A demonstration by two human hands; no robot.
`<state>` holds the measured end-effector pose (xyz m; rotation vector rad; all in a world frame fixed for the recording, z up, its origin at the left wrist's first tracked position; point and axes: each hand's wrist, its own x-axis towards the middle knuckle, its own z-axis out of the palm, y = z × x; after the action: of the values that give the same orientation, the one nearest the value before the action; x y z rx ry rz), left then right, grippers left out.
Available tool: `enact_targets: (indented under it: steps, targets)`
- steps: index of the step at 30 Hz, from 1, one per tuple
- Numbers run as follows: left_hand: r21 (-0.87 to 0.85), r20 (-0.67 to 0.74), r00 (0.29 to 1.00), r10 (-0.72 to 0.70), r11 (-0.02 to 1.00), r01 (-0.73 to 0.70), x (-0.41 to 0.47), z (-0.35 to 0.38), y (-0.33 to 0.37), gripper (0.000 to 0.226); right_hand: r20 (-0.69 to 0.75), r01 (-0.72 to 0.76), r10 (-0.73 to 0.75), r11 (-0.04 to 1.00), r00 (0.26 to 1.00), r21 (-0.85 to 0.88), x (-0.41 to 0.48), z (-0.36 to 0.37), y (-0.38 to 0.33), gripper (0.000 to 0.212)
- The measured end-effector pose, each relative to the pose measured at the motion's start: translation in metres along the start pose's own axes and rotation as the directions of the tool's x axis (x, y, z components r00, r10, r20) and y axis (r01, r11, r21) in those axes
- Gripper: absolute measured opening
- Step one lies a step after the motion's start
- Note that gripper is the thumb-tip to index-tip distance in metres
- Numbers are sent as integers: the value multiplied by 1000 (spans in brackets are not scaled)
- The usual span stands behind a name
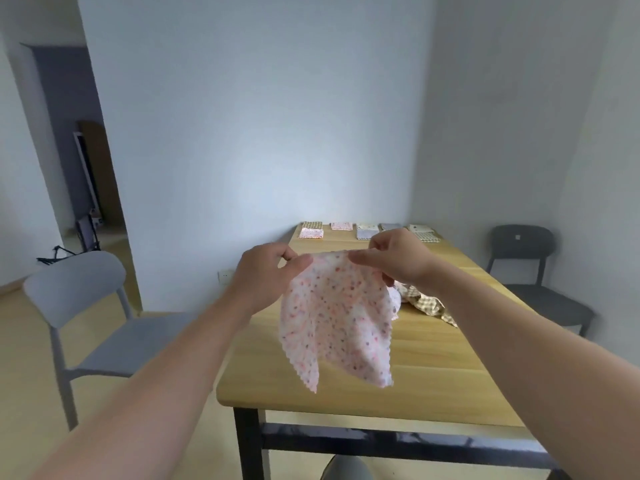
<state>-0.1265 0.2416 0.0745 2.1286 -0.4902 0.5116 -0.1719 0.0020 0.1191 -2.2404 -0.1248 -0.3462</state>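
**Over the near table end, two hands hold up a flowered cloth**

Closest to where I stand, a rounded grey shape (pixel 346 468) pokes out below the table's dark frame; I cannot tell what it is. Above the near end of the wooden table (pixel 440 372), two bare forearms reach forward. Between them hangs the flowered cloth (pixel 339 320), white with small pink and dark specks and a zigzag-cut edge.

The left hand (pixel 263 273) pinches one upper corner between thumb and curled fingers. The right hand (pixel 398 261) grips the other upper corner the same way. The top edge runs between the two hands, and the rest droops in loose folds. The cloth is clear of the tabletop and touches nothing but the fingers.

Just behind it, a crumpled checked cloth (pixel 427 303) lies on the table with a pale scrap beside it, partly hidden by the right wrist. Farther along, at the far end against the wall, small folded squares (pixel 311 233) lie flat in a neat line, some pink, some grey, some checked.

A light grey chair (pixel 79 289) stands off the table's left side and a dark chair (pixel 526 261) off its right side. Low on the pale back wall sits a socket (pixel 223 276). To the far left, a doorway (pixel 76 150) opens onto a dimmer space.
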Motion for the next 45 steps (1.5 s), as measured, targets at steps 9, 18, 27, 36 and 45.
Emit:
enact_targets:
  steps: [9, 18, 27, 36, 45]
  targets:
    - [-50, 236, 950, -204, 974, 221, -10, -28, -48, 10, 98, -159, 155, 987, 983, 33, 27, 24, 4, 32]
    - [-320, -34, 965, -258, 918, 234, -1, -19, -69, 22, -199, 132, -172, 971, 965, -202, 24, 44, 46, 31]
    - [143, 332, 909, -251, 966, 215, -70, -6, -116, 19, 142, 102, -55, 934, 988, -342, -28, 78, 116, 23]
    - [182, 408, 860, -306, 951, 251, -94, 3, -121, 19, 399, -18, 149, 949, 904, -314, -43, 78, 123, 14]
    - [218, 320, 884, -340, 935, 281, -60, 33, -143, 14, 189, -209, 239, 964, 952, -166, -12, 105, 146, 22]
